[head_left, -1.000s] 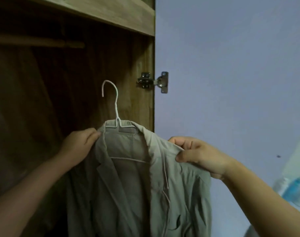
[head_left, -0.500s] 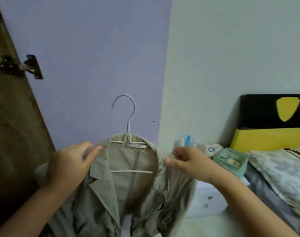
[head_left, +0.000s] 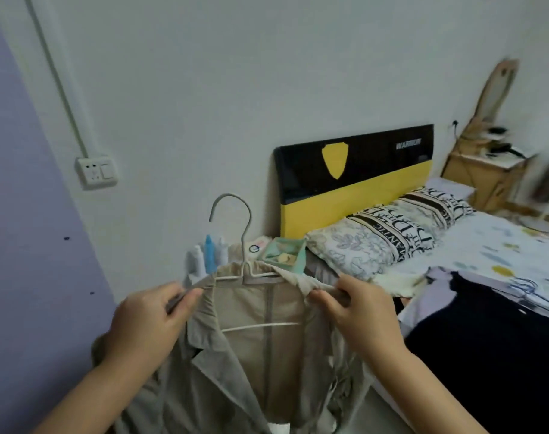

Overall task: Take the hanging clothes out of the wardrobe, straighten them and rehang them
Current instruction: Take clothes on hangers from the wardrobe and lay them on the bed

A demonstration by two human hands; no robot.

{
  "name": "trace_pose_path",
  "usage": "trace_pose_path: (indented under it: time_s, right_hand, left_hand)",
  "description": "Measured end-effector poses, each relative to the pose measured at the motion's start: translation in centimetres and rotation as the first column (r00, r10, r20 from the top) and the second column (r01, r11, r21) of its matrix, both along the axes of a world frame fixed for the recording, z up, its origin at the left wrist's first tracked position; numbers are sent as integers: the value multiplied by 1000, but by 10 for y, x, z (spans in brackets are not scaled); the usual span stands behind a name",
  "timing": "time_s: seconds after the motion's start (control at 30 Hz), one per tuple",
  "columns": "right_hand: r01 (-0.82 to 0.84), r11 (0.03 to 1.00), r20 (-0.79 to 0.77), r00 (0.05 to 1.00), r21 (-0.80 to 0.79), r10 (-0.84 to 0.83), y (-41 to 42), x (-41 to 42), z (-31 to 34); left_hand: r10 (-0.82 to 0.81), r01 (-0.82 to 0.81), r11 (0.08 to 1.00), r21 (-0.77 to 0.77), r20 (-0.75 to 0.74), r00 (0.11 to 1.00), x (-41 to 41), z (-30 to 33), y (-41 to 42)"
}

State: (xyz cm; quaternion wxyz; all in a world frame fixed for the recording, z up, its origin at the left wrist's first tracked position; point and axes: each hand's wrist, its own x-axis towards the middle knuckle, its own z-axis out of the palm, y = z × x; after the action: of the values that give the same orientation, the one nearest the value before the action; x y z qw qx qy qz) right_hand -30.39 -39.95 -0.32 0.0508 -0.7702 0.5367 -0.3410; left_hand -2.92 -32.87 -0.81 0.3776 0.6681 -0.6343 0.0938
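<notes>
A beige collared shirt (head_left: 266,349) hangs on a white wire hanger (head_left: 245,242), held up in the air in front of me, its hook free above the collar. My left hand (head_left: 148,321) grips the shirt's left shoulder over the hanger arm. My right hand (head_left: 360,311) pinches the right shoulder the same way. The shirt's front hangs open and its lower part runs out of view. The wardrobe is out of view.
A bed (head_left: 498,245) with a patterned pillow (head_left: 389,233) and a black and yellow headboard (head_left: 354,170) stands to the right, dark clothing (head_left: 486,355) lying on it. Small bottles (head_left: 209,255) and a green box (head_left: 285,255) sit behind the hanger. A wall socket (head_left: 96,170) is on the left.
The view has swung right, away from the wardrobe toward the bed. Both hands have carried the shirt on its hanger along, keeping the same hold on its shoulders.
</notes>
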Motion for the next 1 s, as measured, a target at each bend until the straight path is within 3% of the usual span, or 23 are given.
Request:
trace_pose_path:
  time_s: [0.27,0.5,0.8,1.0]
  right_hand:
    - [416,909,118,903,-1,-413,13,-99,-11]
    - [695,719,231,702,-11,-674,64,-177,-29]
    - [871,490,316,459,23,-830,143,-286,-27]
    - [953,299,348,263,53,-900,198,-390,-23]
  left_hand:
    - [-413,422,904,69,-109,904,-94,-5,-103]
    - [-784,784,607,129,-64,617,-199,-5,-146]
    - [-938,942,285,177,-150,312,-357,-6,-139]
    - [-967,961,151,231,-167,192,-483,-15,-118]
